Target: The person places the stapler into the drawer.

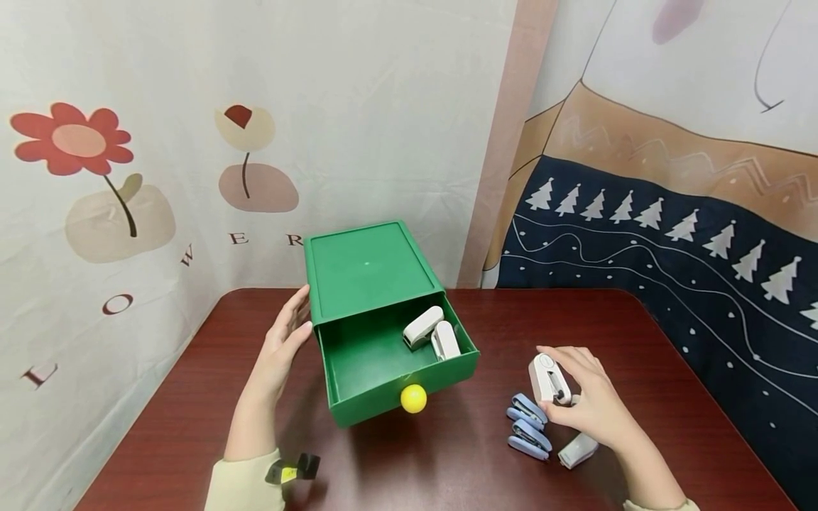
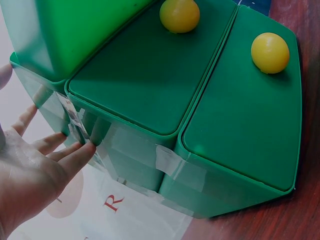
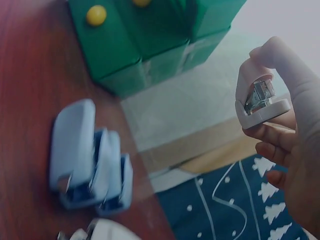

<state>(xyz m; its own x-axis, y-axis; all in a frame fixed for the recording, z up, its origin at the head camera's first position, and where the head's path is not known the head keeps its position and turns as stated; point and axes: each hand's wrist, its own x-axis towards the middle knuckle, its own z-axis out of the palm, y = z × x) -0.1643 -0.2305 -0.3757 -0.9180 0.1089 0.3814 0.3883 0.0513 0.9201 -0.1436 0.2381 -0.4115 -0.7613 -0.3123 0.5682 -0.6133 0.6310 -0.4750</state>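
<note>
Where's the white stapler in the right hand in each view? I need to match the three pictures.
Head: the held stapler is right of centre, below mid-height, in the right hand.
Left wrist: not in it.
Right wrist: the held stapler is toward the right edge, above mid-height.
Shared landmark: the green drawer unit, near the centre in head, filling much of left wrist, along the top in right wrist.

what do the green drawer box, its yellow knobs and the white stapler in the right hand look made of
Green drawer box: likely moulded plastic, smooth satin finish, judging by its even colour and thin rounded rims. Yellow knobs: probably plastic, slightly glossy, with soft highlights. White stapler: apparently a smooth plastic shell, evenly coloured; silvery glints inside suggest metal parts.
</note>
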